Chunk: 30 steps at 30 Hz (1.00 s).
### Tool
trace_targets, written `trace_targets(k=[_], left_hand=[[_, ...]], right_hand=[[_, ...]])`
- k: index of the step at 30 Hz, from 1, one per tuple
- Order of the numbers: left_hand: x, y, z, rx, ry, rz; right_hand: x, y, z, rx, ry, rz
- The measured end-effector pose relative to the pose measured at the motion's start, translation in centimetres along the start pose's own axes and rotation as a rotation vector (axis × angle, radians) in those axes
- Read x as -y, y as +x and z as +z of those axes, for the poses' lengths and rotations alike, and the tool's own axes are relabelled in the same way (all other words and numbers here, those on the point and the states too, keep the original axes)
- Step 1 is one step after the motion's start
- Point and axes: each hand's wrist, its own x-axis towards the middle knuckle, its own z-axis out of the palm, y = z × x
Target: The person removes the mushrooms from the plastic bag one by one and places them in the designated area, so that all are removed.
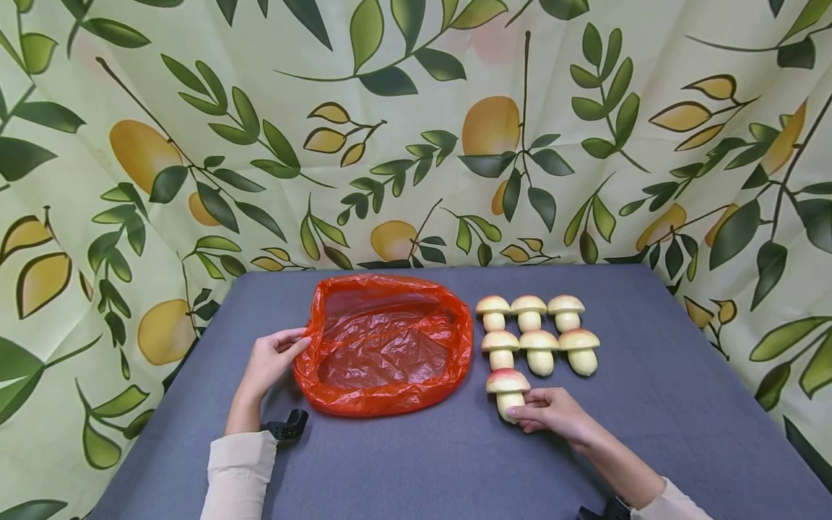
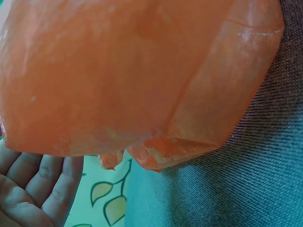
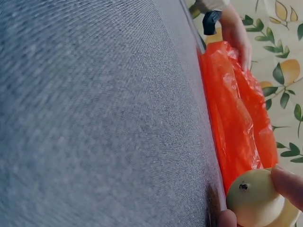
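A red plastic bag [image 1: 390, 396] lies on the table with its mouth spread wide and its rim rolled outward. At its left side my left hand [image 1: 276, 361] pinches the rim; in the left wrist view those fingers [image 2: 61, 184] are partly hidden behind the bag wall. My right hand [image 1: 552, 415] grips a toy mushroom [image 1: 507, 383] by its pale stem, cap pointing away from me. From the right wrist view the stem's round underside [image 3: 255, 198] shows between thumb and fingers. Just beyond it, several more mushrooms [image 1: 539, 347] lie in two rows, right of the bag.
The table [image 1: 403, 469] wears a grey cloth. Behind it and at the sides hangs a curtain [image 1: 416, 144] printed with leaves and fruit. A black wrist device [image 1: 289, 426] is strapped at the left cuff, another [image 1: 607, 509] at the right.
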Motion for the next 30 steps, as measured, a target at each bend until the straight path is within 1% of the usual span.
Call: trace_targets(k=[6, 12, 17, 22, 30], left_hand=[[0.09, -0.01, -0.04, 0.000, 0.004, 0.005], [0.22, 0.06, 0.02, -0.002, 0.005, 0.013], [0.22, 0.04, 0.11, -0.007, 0.006, 0.018], [0.15, 0.02, 0.07, -0.009, 0.008, 0.017], [0.05, 0.01, 0.01, -0.011, 0.007, 0.017]], right_hand=[[0.07, -0.01, 0.05, -0.061, -0.061, 0.037], [0.02, -0.16, 0.17, -0.116, -0.157, 0.053], [-0.03, -0.29, 0.29, -0.135, -0.213, 0.045], [0.01, -0.38, 0.46, -0.157, -0.259, 0.054], [0.16, -0.42, 0.56, -0.159, -0.265, 0.050]])
